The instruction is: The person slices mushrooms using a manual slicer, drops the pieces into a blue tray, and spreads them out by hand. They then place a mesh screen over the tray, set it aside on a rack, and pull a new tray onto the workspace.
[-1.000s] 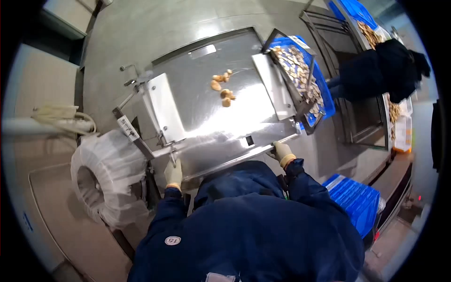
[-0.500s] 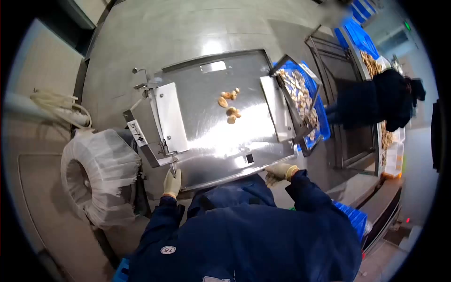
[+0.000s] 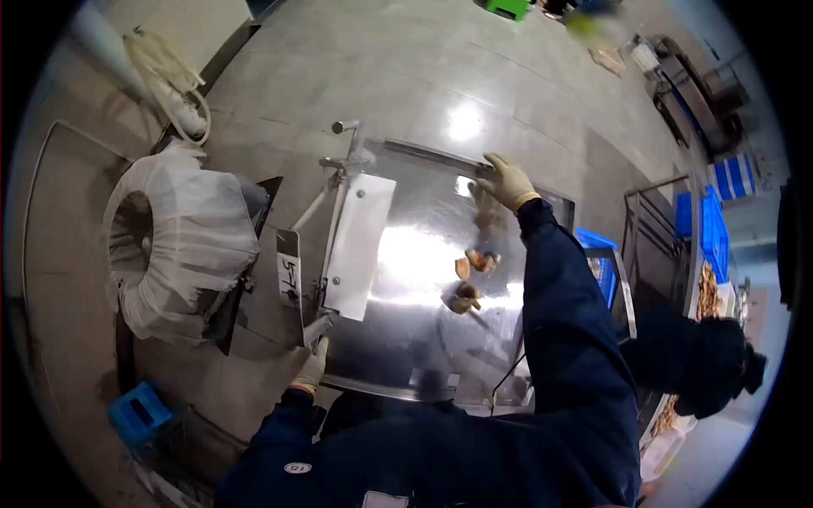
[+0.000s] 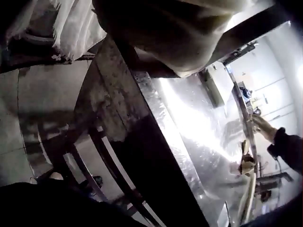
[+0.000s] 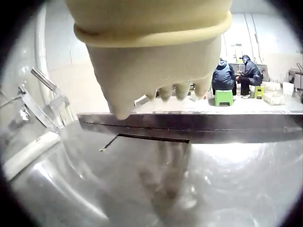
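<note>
Rounded brown mushrooms (image 3: 483, 261) lie in two clusters on the middle of the shiny steel table (image 3: 373, 356). At its far rim, the gloved right hand (image 3: 510, 181) has its fingers straight, grasping nothing; contact is hard to judge. At its near left corner, the left hand's (image 3: 311, 367) fingers are partly hidden, so I cannot tell its grip. A sleeve (image 3: 572, 313) covers much of the blue crate (image 3: 606, 284) right of the table; left of it, the bin (image 3: 203, 229) under wrinkled white sheeting has a dark, unreadable inside.
</note>
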The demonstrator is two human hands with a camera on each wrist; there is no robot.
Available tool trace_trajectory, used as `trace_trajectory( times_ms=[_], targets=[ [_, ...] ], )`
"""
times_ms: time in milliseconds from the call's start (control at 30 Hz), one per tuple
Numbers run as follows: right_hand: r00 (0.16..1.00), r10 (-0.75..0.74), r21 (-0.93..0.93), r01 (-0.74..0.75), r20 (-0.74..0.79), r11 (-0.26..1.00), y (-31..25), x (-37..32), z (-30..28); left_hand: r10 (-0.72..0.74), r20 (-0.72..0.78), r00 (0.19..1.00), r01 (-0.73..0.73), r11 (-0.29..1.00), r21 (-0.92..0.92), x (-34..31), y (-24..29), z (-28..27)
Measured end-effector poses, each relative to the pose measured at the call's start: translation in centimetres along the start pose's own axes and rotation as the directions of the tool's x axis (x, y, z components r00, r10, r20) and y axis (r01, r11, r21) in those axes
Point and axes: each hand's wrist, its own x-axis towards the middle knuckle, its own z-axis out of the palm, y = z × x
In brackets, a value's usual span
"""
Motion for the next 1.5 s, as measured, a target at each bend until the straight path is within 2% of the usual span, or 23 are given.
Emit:
trace_trajectory(
  times_ms=[33,67,133,167,200,267,367,433,467,533,633,733,767,933,967,1033,1100,1200,1267,1333,1400,1467,1500],
  targets=[
    [0.974,0.067,0.095,-0.089,0.216,0.991,0.9,1.9,0.4,-0.182,0.16,0.97,0.164,0.98,0.114,0.4,0.4,-0.3],
    [0.938,0.129,0.288,-0.227,0.322,0.93,3.5,3.1,3.0,-0.083,-0.015,0.996,0.082,0.996,-0.038,0.0,-1.0,1.7],
    [0.815,0.13,0.19,-0.282,0.565,0.94,1.3,5.8,1.0,-0.114,0.14,0.984,0.108,0.993,0.047,-0.2,-2.7,2.9],
    [0.791,0.184,0.083,-0.283,0.584,0.956,1.4,6.7,2.0,-0.105,0.089,0.99,0.109,0.993,-0.035,0.0,-0.1,0.1],
    [0.766,0.244,-0.029,-0.283,0.594,0.959,1.7,7.3,2.9,-0.13,0.149,0.98,0.147,0.983,-0.109,0.3,0.2,-0.6],
    [0.791,0.228,-0.074,-0.226,0.568,0.971,1.7,8.1,3.7,-0.15,0.273,0.95,0.222,0.941,-0.256,0.7,-0.4,-0.9],
    [0.828,0.24,0.041,-0.301,0.507,0.953,1.5,7.0,4.0,0.041,-0.016,0.999,-0.043,0.808,-0.588,0.4,-7.5,10.9],
    [0.813,0.269,0.013,-0.322,0.517,0.947,1.2,7.1,3.9,0.117,0.021,0.993,-0.105,0.947,-0.305,0.3,-3.5,1.9],
    [0.814,0.278,-0.015,-0.314,0.51,0.949,0.9,7.0,3.9,0.057,0.025,0.998,-0.044,0.938,-0.343,0.6,-2.4,0.3],
    [0.794,0.301,0.008,-0.359,0.529,0.933,0.9,7.0,4.1,0.053,0.141,0.989,-0.004,0.945,-0.328,1.1,-2.9,-0.1],
    [0.793,0.305,0.03,-0.376,0.527,0.926,1.8,7.0,4.4,-0.035,0.189,0.981,0.125,0.866,-0.484,1.4,-2.5,-1.2],
    [0.799,0.32,-0.008,-0.367,0.509,0.93,2.5,7.2,4.9,0.065,0.108,0.992,-0.034,0.963,-0.266,1.8,-3.6,-0.9],
    [0.779,0.316,-0.04,-0.351,0.542,0.935,0.7,7.6,3.2,0.062,-0.032,0.998,-0.069,0.913,-0.401,1.9,-2.6,-1.8],
    [0.819,0.324,-0.14,-0.294,0.473,0.946,-0.4,7.5,2.2,0.019,0.109,0.994,0.062,0.722,-0.689,2.0,-8.1,4.7],
    [0.824,0.317,-0.124,-0.294,0.469,0.948,0.0,7.3,2.3,-0.009,0.105,0.994,0.083,0.675,-0.733,2.1,-6.4,2.6],
    [0.821,0.306,-0.074,-0.31,0.481,0.948,0.2,7.1,2.1,0.092,0.215,0.972,-0.019,0.947,-0.321,3.8,0.3,-5.6],
    [0.82,0.281,-0.043,-0.3,0.498,0.953,1.5,7.3,3.0,0.082,0.243,0.966,-0.007,0.956,-0.293,4.6,1.0,-6.5],
    [0.79,0.281,0.003,-0.337,0.545,0.941,1.1,7.7,1.7,0.138,0.105,0.985,-0.085,0.913,-0.399,5.5,3.6,-8.4],
    [0.747,0.319,0.061,-0.432,0.584,0.9,0.7,7.9,1.5,0.257,-0.051,0.965,-0.26,0.92,-0.294,6.0,2.5,-7.7],
    [0.814,0.381,-0.034,-0.409,0.439,0.912,0.5,7.4,2.4,0.149,-0.047,0.988,-0.156,0.94,-0.304,5.6,-0.4,-4.6],
    [0.797,0.436,-0.08,-0.446,0.418,0.892,0.3,7.4,2.6,0.026,-0.02,0.999,-0.032,0.887,-0.46,6.3,-2.0,-3.0],
    [0.791,0.437,-0.111,-0.433,0.428,0.894,-1.9,7.8,1.0,0.159,-0.093,0.983,-0.184,0.885,-0.427,7.1,-2.1,-4.1],
    [0.78,0.437,-0.075,-0.454,0.447,0.888,-0.8,7.9,2.1,0.159,-0.063,0.985,-0.171,0.901,-0.398,6.7,-1.6,-5.4]
  ],
)
